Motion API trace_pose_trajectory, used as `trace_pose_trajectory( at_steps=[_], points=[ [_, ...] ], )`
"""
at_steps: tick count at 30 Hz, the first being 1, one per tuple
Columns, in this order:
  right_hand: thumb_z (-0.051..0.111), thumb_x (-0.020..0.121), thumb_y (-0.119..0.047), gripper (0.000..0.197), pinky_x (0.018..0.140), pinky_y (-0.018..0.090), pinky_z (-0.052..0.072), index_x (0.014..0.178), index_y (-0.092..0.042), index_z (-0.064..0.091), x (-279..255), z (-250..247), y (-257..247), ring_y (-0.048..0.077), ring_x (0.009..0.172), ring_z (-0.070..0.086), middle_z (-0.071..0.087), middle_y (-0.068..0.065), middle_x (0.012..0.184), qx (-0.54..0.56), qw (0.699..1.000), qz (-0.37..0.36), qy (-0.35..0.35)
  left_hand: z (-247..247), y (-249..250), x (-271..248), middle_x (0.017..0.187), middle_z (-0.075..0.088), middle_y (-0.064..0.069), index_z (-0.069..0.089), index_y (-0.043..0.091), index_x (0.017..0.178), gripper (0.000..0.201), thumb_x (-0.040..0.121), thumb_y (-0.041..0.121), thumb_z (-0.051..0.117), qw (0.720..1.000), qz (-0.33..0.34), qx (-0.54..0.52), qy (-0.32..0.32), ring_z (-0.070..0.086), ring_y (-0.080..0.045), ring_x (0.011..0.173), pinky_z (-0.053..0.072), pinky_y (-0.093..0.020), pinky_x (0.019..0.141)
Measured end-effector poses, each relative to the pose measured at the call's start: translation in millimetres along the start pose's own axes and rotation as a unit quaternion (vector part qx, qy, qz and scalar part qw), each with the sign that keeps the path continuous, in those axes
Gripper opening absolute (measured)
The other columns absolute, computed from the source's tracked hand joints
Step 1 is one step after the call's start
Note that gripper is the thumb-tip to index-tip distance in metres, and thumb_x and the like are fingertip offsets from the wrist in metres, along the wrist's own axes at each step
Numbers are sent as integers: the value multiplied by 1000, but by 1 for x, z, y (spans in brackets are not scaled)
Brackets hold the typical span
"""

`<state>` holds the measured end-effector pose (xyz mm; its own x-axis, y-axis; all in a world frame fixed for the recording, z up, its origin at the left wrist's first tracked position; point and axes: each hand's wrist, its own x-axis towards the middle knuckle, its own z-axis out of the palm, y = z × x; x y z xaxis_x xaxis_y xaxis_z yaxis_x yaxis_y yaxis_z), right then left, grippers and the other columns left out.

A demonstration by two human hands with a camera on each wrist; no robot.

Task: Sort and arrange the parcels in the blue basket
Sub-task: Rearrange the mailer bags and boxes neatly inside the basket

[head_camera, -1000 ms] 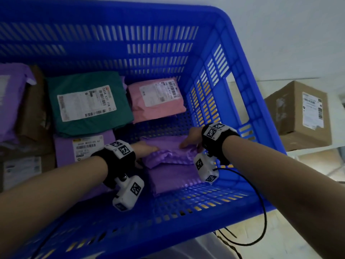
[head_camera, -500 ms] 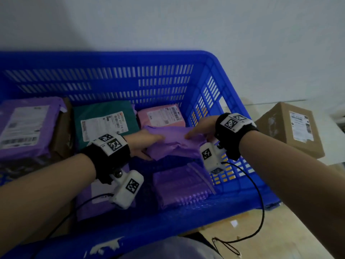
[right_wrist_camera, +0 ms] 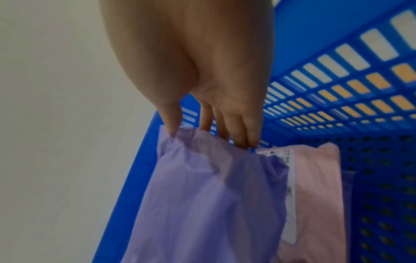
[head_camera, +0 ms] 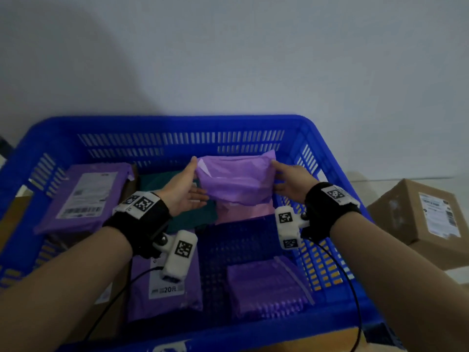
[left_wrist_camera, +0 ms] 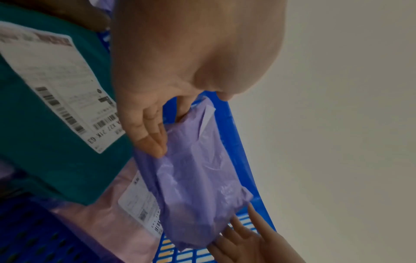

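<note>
The left hand [head_camera: 181, 191] is up at the parcel's left edge, thumb on top and fingers [left_wrist_camera: 148, 135] spread flat underneath, so it pinches the purple mailer [head_camera: 234, 181] between thumb and palm side. The mailer hangs between the two hands, lifted clear of the floor of the blue basket [head_camera: 177, 123], near the far wall. Just below the grip lies the pink parcel [head_camera: 243, 212], with the green parcel [head_camera: 193, 217] to its left, under the left wrist. On the right edge, the right hand [head_camera: 291, 182] has thumb and fingers [right_wrist_camera: 238, 128] closed on the plastic film, pinching it at the top corner.

This looks like the placing step: one soft parcel is being carried to a slot at the back. The next move probably calls for lowering it level, label side sorted out, onto or beside the pink parcel, and letting both pinches go together so the loose film does not fold.

Against half a second ago, the mailer is higher and further back; it hung low then, near the middle of the basket. A second ago both hands were down on it at the near right corner, on the ribbed purple parcel [head_camera: 266, 288], which now lies alone well below the grip.
</note>
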<state>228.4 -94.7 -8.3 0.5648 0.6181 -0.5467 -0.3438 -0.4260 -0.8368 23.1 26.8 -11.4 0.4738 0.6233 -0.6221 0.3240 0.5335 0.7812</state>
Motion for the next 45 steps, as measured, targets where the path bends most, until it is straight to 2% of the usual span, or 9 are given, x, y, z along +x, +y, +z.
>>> trace_pose_trajectory(
  at_steps=[3,6,10,13,18,25,35,39,45],
  points=[
    [45,97,-39,36,64,33,45,84,-7,56,5,4,3,25,67,53,55,11,81,105,994,6,-11,-10,-2,1,95,62,-15,60,12,101,61,88,67,37,999,10,-50,10,60,-25,80,50,-38,77],
    [49,96,-17,14,61,28,48,88,-8,55,5,7,6,20,67,53,54,9,82,128,991,1,-29,-14,0,0,88,66,-11,61,16,86,45,92,56,42,998,31,-52,7,61,-23,80,51,-35,75],
    [50,88,12,39,86,37,54,126,8,47,9,10,10,30,91,61,59,26,116,122,992,-21,-35,-15,-1,3,105,61,-14,57,11,95,14,91,24,59,996,73,15,44,59,-26,88,54,-36,72],
    [46,88,17,44,100,42,44,131,19,39,8,13,11,39,105,57,50,32,131,93,993,-37,-58,-15,-3,9,120,59,-17,53,4,115,31,88,12,63,993,93,21,74,60,-29,98,55,-37,69],
    [47,86,18,42,101,43,44,128,13,49,7,19,10,41,116,56,55,29,129,56,993,-73,-75,-16,-1,8,124,61,-10,47,3,132,47,88,5,62,989,126,-9,72,60,-21,93,51,-32,67],
    [60,83,10,47,68,31,61,128,-1,54,10,17,-12,21,74,71,68,20,100,53,987,-131,-74,-29,3,7,109,66,-2,61,15,114,38,79,8,73,990,123,50,49,60,-20,99,49,-28,71],
    [65,83,1,30,70,28,59,113,-2,63,-9,27,-70,23,77,66,67,17,94,-250,923,-233,-178,-29,22,-11,101,65,5,59,23,107,39,75,12,77,966,153,201,-51,61,-5,90,50,-19,66],
    [66,83,1,30,65,28,60,112,-5,63,-7,26,-60,29,78,65,67,21,94,-265,927,-205,-169,-17,3,-7,111,69,-8,56,15,121,48,77,9,74,967,109,214,-86,66,-18,92,55,-30,68],
    [74,79,-14,39,86,36,54,115,-3,63,9,6,-17,24,94,63,67,19,111,-355,912,-172,-115,5,-35,6,118,64,-16,54,3,126,54,76,2,74,978,90,181,-59,63,-30,106,56,-39,83]
  ],
)
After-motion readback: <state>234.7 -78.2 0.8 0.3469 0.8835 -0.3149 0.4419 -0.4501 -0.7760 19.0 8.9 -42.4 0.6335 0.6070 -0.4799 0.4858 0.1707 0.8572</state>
